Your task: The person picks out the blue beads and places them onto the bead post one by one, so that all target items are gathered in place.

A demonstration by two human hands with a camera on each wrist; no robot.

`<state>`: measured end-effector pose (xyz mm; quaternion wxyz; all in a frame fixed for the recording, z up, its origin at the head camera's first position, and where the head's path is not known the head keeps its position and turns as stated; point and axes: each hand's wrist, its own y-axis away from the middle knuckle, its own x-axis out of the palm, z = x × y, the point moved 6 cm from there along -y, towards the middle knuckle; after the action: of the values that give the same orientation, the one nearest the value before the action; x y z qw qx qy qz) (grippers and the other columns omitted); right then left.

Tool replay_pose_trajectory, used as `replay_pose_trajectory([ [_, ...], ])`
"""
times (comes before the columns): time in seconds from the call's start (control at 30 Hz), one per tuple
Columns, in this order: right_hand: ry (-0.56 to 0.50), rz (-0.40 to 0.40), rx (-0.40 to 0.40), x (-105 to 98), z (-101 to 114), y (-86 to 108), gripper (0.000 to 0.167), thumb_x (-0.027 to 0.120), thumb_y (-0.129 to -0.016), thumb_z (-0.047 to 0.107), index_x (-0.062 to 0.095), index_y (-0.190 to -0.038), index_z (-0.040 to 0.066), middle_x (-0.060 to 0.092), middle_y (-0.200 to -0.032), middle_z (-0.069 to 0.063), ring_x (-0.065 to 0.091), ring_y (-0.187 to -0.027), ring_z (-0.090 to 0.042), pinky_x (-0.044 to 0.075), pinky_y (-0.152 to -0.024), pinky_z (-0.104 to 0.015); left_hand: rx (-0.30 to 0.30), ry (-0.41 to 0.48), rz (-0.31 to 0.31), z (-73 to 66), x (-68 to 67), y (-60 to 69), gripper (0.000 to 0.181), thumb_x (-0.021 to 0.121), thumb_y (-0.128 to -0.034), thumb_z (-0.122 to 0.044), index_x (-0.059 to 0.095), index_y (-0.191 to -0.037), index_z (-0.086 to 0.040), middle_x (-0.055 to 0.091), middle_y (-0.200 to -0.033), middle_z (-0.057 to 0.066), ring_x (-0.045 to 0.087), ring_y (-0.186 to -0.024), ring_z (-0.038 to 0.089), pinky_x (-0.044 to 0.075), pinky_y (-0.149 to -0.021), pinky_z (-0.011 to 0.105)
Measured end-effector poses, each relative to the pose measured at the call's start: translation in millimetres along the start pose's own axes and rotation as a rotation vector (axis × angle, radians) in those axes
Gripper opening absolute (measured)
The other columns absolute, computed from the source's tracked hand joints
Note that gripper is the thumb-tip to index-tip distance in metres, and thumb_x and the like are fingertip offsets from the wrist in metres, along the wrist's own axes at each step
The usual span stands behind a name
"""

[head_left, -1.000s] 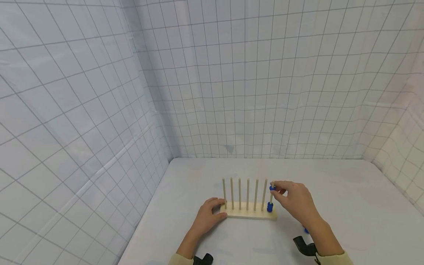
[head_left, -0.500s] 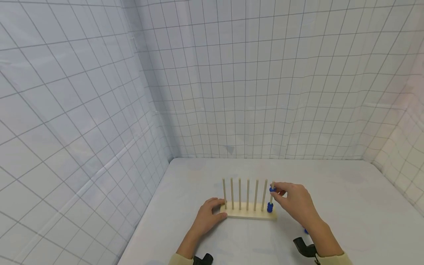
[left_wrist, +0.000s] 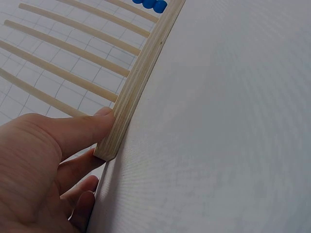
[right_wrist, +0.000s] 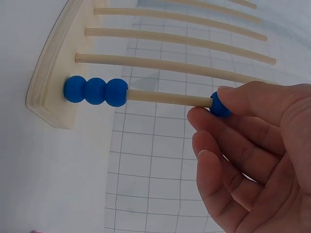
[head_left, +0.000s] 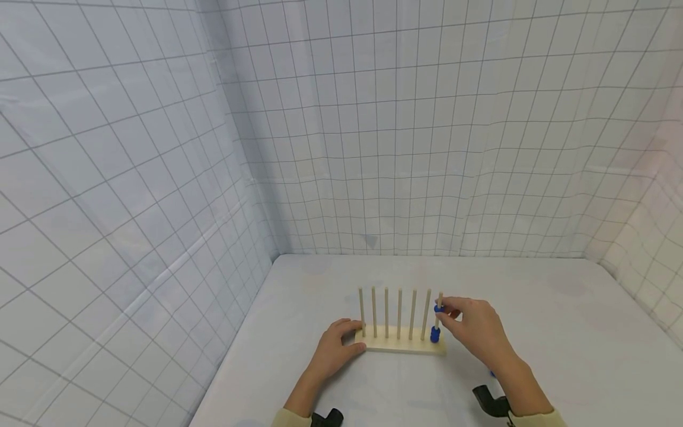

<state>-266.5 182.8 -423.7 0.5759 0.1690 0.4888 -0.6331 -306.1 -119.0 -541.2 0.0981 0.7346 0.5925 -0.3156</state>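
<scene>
Clearly, we see the right hand point(head_left: 475, 323), right of centre in the head view, with thumb and fingertip pinching 1 blue bead point(right_wrist: 221, 106); this sits around the upper part of the rightmost rod point(right_wrist: 170, 98), above 3 stacked beads point(right_wrist: 95, 91) at its foot; low in the middle, we find the left hand point(head_left: 332, 350) clamped on the left end of the wooden base point(head_left: 392, 345), which bears 7 rods; lower right, a blue item point(head_left: 492, 373) is mostly hidden.
</scene>
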Motion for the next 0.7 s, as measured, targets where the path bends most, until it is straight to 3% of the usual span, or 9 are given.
replay_pose_trajectory([
  [0.7, 0.01, 0.02, 0.004, 11, -8, 2.2, 0.019, 0.082, -0.084, 0.016, 0.078, -0.103, 0.012, 0.07, -0.081, 0.009, 0.063, -0.074, -0.012, 0.048, -0.061, -0.033, -0.009, 0.009, 0.002, -1.9, -0.1, 0.8, 0.047, 0.082, -0.0839, -0.029, 0.07, -0.126, -0.013, 0.061, -0.134, 0.012, 0.05, -0.131, 0.035, 0.039, -0.106, 0.058],
])
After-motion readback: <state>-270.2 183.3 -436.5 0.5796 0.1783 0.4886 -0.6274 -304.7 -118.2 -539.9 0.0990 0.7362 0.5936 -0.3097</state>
